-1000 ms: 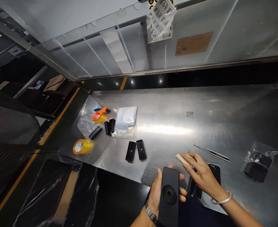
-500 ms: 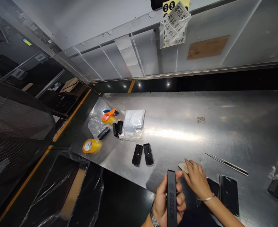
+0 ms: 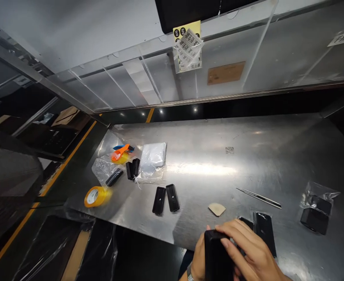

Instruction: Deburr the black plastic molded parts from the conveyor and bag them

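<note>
Black case [image 3: 215,257], right hand [image 3: 249,244] arched over its top

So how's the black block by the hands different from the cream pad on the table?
Colour: the block is black, but the pad is pale cream.
Shape: the block is chunky with straight sides, while the pad is flat with a curved edge.
Place: the left hand holds the block and the right hand touches it; the pad lies on the table, untouched.
Both look one plain colour.
</note>
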